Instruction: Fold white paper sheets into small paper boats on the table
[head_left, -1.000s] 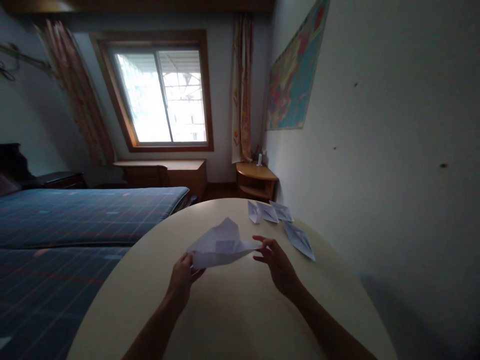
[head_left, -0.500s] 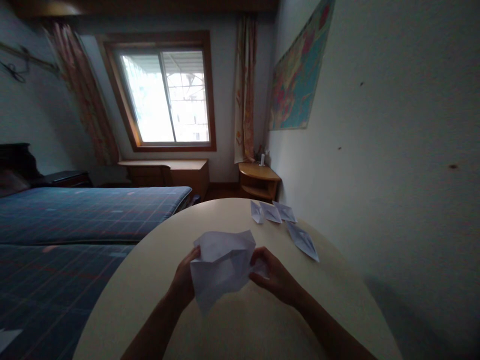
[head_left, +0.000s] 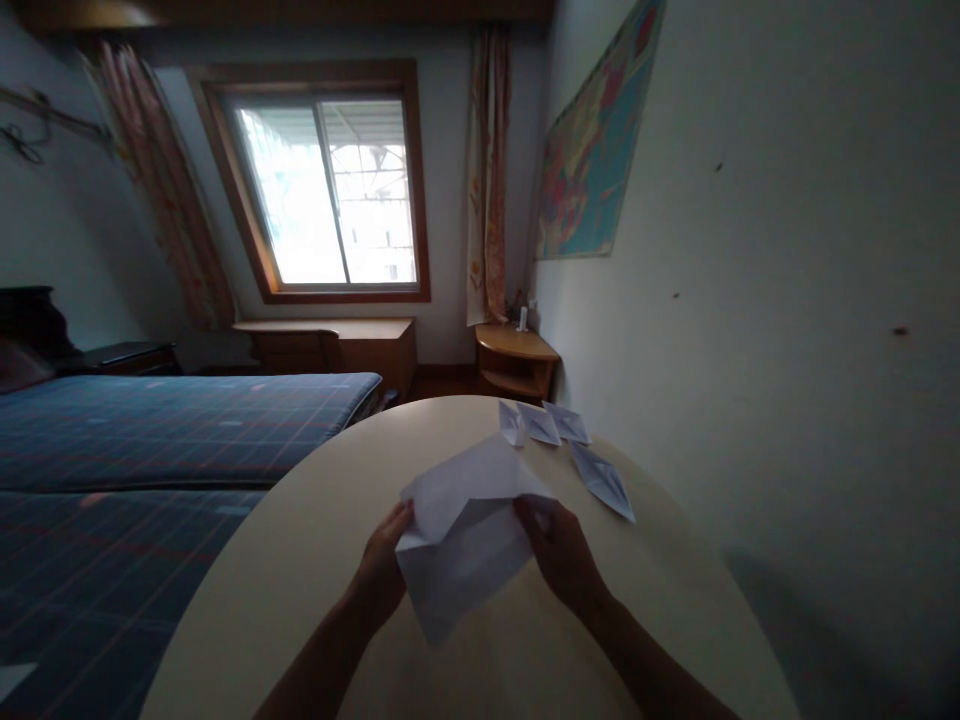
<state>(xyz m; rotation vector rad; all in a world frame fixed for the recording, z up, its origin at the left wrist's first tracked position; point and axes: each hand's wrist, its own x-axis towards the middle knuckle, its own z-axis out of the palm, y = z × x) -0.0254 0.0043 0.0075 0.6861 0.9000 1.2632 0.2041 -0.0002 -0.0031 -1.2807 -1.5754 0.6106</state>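
A creased white sheet of paper [head_left: 469,560] is held up over the round table, partly folded, with a flap across its upper part. My left hand [head_left: 384,570] grips its left edge, thumb on top and the other fingers mostly hidden behind. On the right, my right hand [head_left: 559,545] is closed on the right edge, its fingertips pressing the paper near the fold. Beyond my right hand lies a folded paper boat [head_left: 604,482]. Several similar folded papers are on the table, among them one [head_left: 540,424] near the far edge.
The round pale table [head_left: 300,600] fills the foreground. To the left stands a bed with a blue checked mattress [head_left: 187,425]. A wall with a map [head_left: 592,150] rises close on the right. A desk [head_left: 367,340] and corner shelf [head_left: 517,345] stand behind.
My right hand has closed on the paper's right edge, where its fingers were more apart. The paper has turned and shifted a little to the right, its upper corner raised.
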